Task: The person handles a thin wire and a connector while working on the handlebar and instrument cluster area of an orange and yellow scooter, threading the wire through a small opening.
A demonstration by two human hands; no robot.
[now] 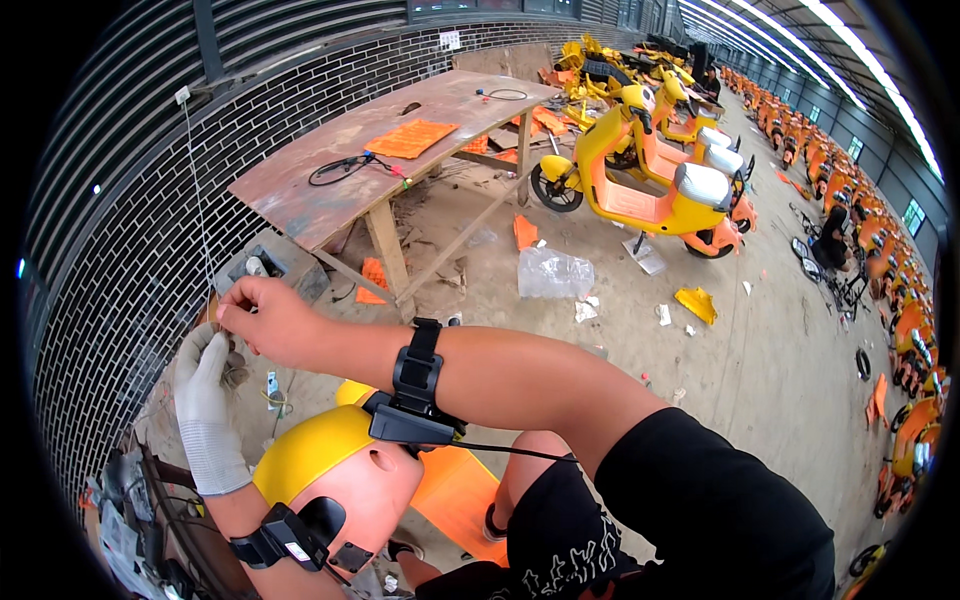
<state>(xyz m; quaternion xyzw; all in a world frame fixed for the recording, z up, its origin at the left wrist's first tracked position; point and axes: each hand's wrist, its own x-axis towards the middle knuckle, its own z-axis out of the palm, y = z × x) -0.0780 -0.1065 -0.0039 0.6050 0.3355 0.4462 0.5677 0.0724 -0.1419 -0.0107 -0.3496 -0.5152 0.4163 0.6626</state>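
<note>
My right hand (262, 312) is bare and closed in a pinch, reaching across to the left side. Close beneath it, my left hand (203, 368) wears a white knit glove, its fingertips pressed together. What lies between the fingers is too small to make out. A thin pale cord (200, 195) runs down from a white box on the wall to just above the fingertips; whether either hand grips it, I cannot tell. Below my arms stands a yellow and pink scooter (320, 450) with an orange floorboard (458, 495). Black straps with small devices sit on both forearms.
A worn wooden table (300, 180) ahead bears an orange cloth (412, 138) and a black cable (343, 169). Yellow scooters (655, 185) stand beyond it. Plastic sheeting (555, 272) and scraps litter the floor. Rows of orange scooters line the right; a person (832, 238) sits near them.
</note>
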